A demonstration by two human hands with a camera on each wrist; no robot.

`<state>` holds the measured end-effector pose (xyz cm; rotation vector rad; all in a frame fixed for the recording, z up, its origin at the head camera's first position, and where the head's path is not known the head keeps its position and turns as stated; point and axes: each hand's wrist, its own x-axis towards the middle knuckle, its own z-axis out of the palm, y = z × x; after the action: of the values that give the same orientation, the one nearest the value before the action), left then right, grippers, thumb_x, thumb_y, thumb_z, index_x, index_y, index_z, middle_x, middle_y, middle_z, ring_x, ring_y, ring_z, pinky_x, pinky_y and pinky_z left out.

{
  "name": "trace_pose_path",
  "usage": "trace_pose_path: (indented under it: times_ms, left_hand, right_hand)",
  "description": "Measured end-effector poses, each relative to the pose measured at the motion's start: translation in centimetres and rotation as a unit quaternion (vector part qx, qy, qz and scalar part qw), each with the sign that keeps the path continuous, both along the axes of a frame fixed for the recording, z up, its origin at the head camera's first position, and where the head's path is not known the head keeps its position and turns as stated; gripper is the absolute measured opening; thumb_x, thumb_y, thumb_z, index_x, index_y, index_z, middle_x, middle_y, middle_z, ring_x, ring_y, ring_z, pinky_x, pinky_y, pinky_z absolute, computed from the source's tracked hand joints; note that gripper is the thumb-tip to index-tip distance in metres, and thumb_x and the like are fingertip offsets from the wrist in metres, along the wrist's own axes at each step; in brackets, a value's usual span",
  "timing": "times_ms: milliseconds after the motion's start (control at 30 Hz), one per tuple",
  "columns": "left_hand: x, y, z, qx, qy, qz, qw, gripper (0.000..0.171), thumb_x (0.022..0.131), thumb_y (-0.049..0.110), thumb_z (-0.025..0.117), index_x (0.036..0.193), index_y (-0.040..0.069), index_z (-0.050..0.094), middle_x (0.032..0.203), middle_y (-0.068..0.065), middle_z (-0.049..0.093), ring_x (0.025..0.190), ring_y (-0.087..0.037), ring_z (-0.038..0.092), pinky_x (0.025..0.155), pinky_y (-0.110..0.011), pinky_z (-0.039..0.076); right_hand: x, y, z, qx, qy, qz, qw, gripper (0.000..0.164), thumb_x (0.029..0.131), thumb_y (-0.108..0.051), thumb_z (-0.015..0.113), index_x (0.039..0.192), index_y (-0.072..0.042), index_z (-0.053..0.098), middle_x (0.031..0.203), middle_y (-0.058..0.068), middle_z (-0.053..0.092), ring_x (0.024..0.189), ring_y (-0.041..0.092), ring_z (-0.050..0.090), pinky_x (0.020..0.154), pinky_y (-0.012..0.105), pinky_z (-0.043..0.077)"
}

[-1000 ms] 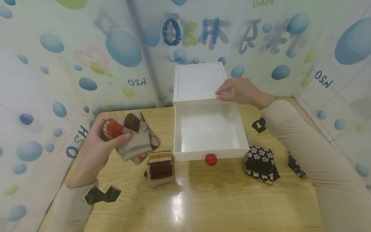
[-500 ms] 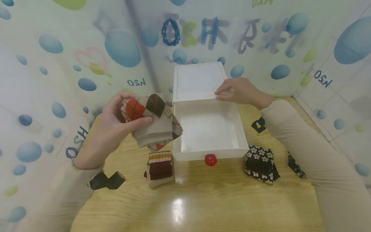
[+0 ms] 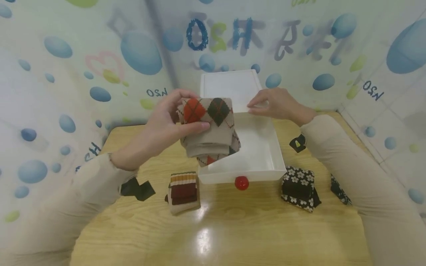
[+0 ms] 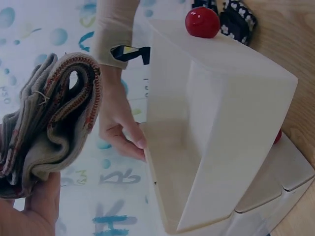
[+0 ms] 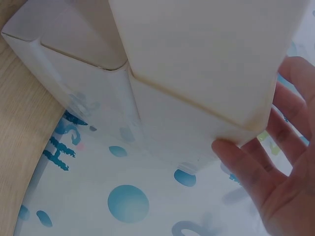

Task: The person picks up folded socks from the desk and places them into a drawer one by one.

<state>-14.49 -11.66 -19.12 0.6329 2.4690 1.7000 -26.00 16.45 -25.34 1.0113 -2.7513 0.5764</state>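
Note:
My left hand (image 3: 166, 127) pinches a folded pair of argyle socks (image 3: 217, 138), beige with orange and dark green diamonds, thumb on the near face. The socks are held above the left part of a pulled-out white drawer (image 3: 266, 155) with a red knob (image 3: 242, 183). The left wrist view shows their rolled layers edge-on. My right hand (image 3: 279, 103) holds the front top edge of the white drawer cabinet (image 3: 229, 83); in the right wrist view its thumb lies on one face and its fingers bend round the side. The socks hide part of the drawer's inside.
Folded maroon and beige striped socks (image 3: 183, 194) lie left of the drawer on the wooden table (image 3: 233, 232). Black socks with white flowers (image 3: 297, 188) lie to its right, and another dark patterned piece (image 3: 340, 190) sits by my right sleeve. A patterned wall stands close behind.
My left hand has carried the argyle socks right and upward, from beside the cabinet to over the drawer. My right hand has stayed on the cabinet edge.

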Motion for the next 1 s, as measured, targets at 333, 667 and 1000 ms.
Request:
trace_pose_path:
  times_ms: [333, 667, 1000]
  left_hand:
    - [-2.9, 3.4, -0.2, -0.057, -0.028, -0.065, 0.9958, 0.043, 0.075, 0.012, 0.071, 0.11, 0.012, 0.046, 0.104, -0.006, 0.053, 0.089, -0.02, 0.051, 0.072, -0.035, 0.048]
    - [-5.1, 5.8, -1.1, -0.098, -0.044, -0.146, 0.9834, 0.04, 0.074, 0.01, 0.071, 0.108, 0.01, 0.049, 0.1, -0.007, 0.057, 0.084, -0.02, 0.057, 0.077, -0.031, 0.047]
    - [-7.1, 6.7, -2.0, -0.153, -0.046, -0.196, 0.9675, 0.039, 0.076, 0.015, 0.071, 0.109, 0.012, 0.049, 0.102, -0.002, 0.057, 0.091, -0.016, 0.051, 0.082, -0.029, 0.043]
  right_hand:
    - [-0.3, 0.3, 0.1, 0.01, 0.023, 0.002, 1.0, 0.019, 0.078, -0.017, 0.066, 0.094, -0.008, 0.069, 0.093, 0.008, 0.065, 0.082, 0.024, 0.058, 0.068, 0.04, 0.046]
    - [-0.3, 0.0, 0.1, 0.017, 0.039, 0.014, 0.999, 0.015, 0.081, -0.007, 0.06, 0.093, -0.007, 0.069, 0.091, 0.009, 0.065, 0.076, 0.024, 0.059, 0.062, 0.039, 0.047]
    - [-0.6, 0.1, 0.0, -0.002, 0.056, 0.039, 0.998, 0.014, 0.08, -0.014, 0.064, 0.091, -0.008, 0.07, 0.086, 0.006, 0.066, 0.068, 0.02, 0.058, 0.055, 0.033, 0.045]
